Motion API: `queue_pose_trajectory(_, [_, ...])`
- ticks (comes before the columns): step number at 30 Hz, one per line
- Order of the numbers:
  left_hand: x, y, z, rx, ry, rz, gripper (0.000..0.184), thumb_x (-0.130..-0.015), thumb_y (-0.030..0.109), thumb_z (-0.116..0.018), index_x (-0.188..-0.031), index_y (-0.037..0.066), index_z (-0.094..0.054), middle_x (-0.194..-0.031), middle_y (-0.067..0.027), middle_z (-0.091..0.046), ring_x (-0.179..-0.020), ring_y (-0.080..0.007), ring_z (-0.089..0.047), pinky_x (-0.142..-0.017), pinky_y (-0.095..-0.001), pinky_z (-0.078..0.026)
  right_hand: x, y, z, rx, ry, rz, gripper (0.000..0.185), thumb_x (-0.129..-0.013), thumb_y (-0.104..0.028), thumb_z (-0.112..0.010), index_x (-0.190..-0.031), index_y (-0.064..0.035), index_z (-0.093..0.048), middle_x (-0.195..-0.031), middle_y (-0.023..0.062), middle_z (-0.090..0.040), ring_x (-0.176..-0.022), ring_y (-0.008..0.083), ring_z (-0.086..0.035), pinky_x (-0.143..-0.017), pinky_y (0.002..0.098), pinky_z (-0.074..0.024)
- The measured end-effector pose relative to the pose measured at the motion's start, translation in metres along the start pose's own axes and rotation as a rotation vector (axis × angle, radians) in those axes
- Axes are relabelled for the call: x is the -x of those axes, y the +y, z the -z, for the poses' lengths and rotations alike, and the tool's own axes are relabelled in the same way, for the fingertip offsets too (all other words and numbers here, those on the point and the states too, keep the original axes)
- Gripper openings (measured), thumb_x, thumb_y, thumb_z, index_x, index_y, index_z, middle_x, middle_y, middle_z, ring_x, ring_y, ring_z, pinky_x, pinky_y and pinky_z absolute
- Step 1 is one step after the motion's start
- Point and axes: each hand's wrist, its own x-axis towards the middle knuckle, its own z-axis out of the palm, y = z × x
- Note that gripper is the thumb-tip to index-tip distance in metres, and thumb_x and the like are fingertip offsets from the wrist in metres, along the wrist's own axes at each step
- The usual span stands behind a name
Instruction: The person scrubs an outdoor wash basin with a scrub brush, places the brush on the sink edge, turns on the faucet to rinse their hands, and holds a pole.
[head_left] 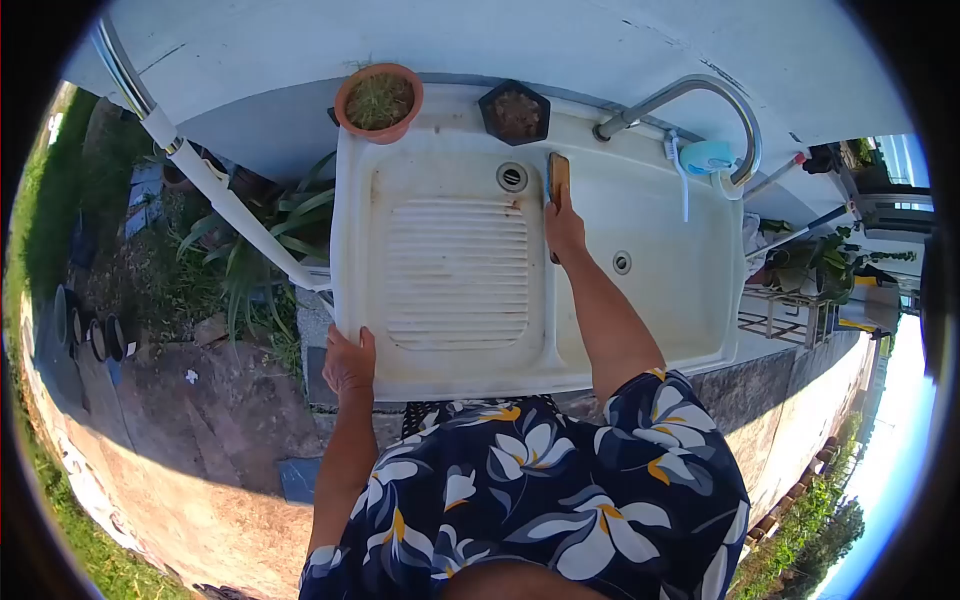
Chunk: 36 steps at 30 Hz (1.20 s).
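A wooden-backed scrubbing brush (559, 180) is in my right hand (565, 228), its bluish bristle side turned left. The brush lies along the divider between the ribbed washboard (460, 270) and the basin (650, 215) of a white laundry sink (450, 385). My left hand (349, 362) grips the sink's front left corner, thumb on top and fingers curled over the outer side. Left of the brush is a metal drain (512, 178); a second drain (622, 262) sits in the basin floor. Brownish stains mark the washboard side.
On the back rim stand a terracotta pot (380, 100) with grass-like growth and a dark hexagonal pot (515, 112). A curved metal faucet (750, 120) arches over the back right, near a light-blue container (706, 157) and a white-handled brush (684, 180). A white pole (240, 215) slants at left.
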Motion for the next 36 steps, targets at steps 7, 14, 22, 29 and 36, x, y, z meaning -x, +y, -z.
queue_pose_trajectory(7, [0.005, 0.015, 0.004, -0.01, 0.024, 0.015, 0.055, -0.077, 0.042, -0.058, -0.115, 0.004, -0.046, -0.096, -0.018, -0.061, -0.084, -0.0356, -0.062, -0.067, -0.0473, -0.05, 0.046, -0.011, -0.028, 0.01, -0.149, 0.033, 0.06, -0.091, -0.03, -0.037, -0.144, -0.0213, -0.01, -0.101, 0.023, -0.061, -0.087, 0.0376, -0.061, -0.078, 0.0452, -0.0473])
queue_pose_trajectory(14, [0.006, 0.013, 0.002, -0.042, 0.06, -0.02, 0.053, -0.077, 0.042, -0.058, -0.113, 0.005, -0.046, -0.089, -0.0156, -0.06, -0.079, -0.0338, -0.062, -0.064, -0.0459, -0.051, 0.044, 0.008, -0.066, -0.077, 0.071, 0.116, 0.061, -0.091, -0.03, -0.037, -0.144, -0.021, -0.008, -0.102, 0.0241, -0.059, -0.088, 0.039, -0.059, -0.08, 0.0464, -0.0461])
queue_pose_trajectory(22, [0.006, 0.014, -0.001, -0.056, 0.103, -0.044, 0.051, -0.077, 0.04, -0.059, -0.111, 0.004, -0.047, -0.088, -0.0146, -0.06, -0.078, -0.0331, -0.062, -0.062, -0.0449, -0.052, 0.047, -0.108, -0.099, -0.034, -0.112, 0.031, 0.064, -0.092, -0.027, -0.038, -0.143, -0.0122, -0.004, -0.093, 0.0244, -0.061, -0.084, 0.0383, -0.06, -0.075, 0.0468, -0.0474])
queue_pose_trajectory(29, [0.007, 0.016, 0.002, -0.025, 0.03, 0.001, 0.052, -0.079, 0.041, -0.057, -0.114, 0.005, -0.045, -0.096, -0.0172, -0.06, -0.083, -0.0367, -0.061, -0.067, -0.0483, -0.049, 0.05, -0.148, -0.129, 0.163, -0.316, 0.378, 0.058, -0.093, -0.03, -0.038, -0.143, -0.0172, -0.01, -0.092, 0.0215, -0.059, -0.082, 0.036, -0.061, -0.073, 0.0458, -0.0497])
queue_pose_trajectory(36, [0.005, 0.014, 0.004, 0.007, -0.003, -0.004, 0.052, -0.079, 0.041, -0.057, -0.114, 0.005, -0.045, -0.094, -0.0173, -0.06, -0.082, -0.0362, -0.061, -0.066, -0.0483, -0.049, 0.01, -0.078, -0.072, 0.373, -0.151, 0.237, 0.059, -0.091, -0.032, -0.04, -0.143, -0.0252, -0.011, -0.089, 0.0209, -0.061, -0.081, 0.0365, -0.062, -0.072, 0.0468, -0.0495])
